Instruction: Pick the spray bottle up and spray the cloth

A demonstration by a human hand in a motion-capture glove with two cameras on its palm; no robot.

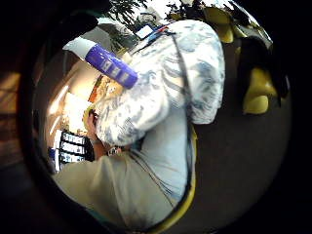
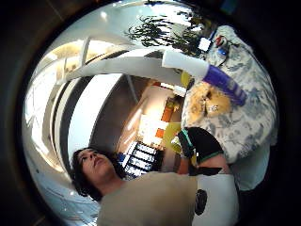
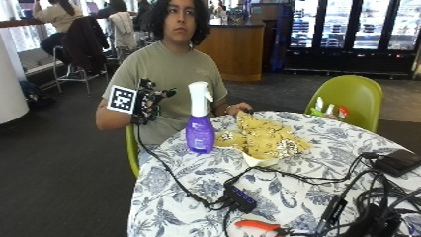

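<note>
Purple plastic spray bottle with white trigger head (image 3: 199,118) stands upright on table (image 3: 197,192), beside crumpled yellow patterned cloth (image 3: 264,139). Gloved right hand (image 3: 150,102) raised beside bottle, apart, fingers relaxed, holding nothing.

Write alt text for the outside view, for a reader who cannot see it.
A person seated at a round table raises a black-gloved right hand, holding nothing, beside an upright purple spray bottle with a white trigger head. A yellow patterned cloth lies just past the bottle on the blue floral tablecloth; the bare left hand rests at the cloth's far edge.
</note>
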